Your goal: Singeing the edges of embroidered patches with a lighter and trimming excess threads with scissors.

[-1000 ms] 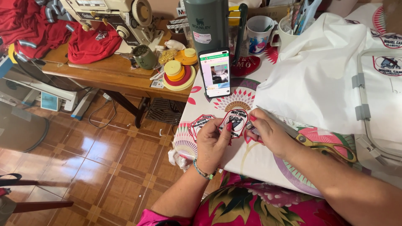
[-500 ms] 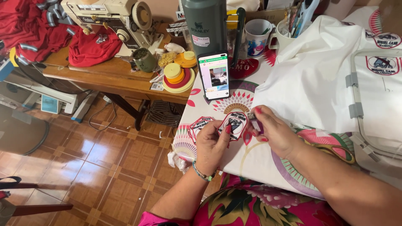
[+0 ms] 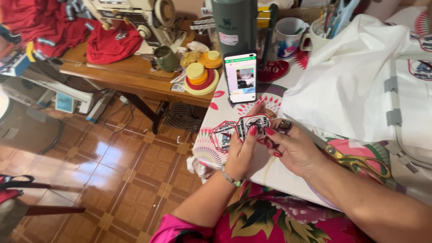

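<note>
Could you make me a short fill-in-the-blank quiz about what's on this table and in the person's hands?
1. Both hands, left hand and right hand, hold an embroidered ____.
2. The scissors on the table have handles coloured ____.
3. The smartphone stands propped with its screen ____.
4. The fingernails are painted ____.

Missing words: patch; gold; lit; red

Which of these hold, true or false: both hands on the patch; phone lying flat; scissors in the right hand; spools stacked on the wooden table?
1. Both the left hand and right hand hold the embroidered patch. True.
2. The phone lies flat, screen dark. False: it stands propped up, screen lit.
3. The right hand grips the scissors. False: they lie on the table beside it.
4. Yellow and orange spools sit stacked on the wooden table. True.
</note>
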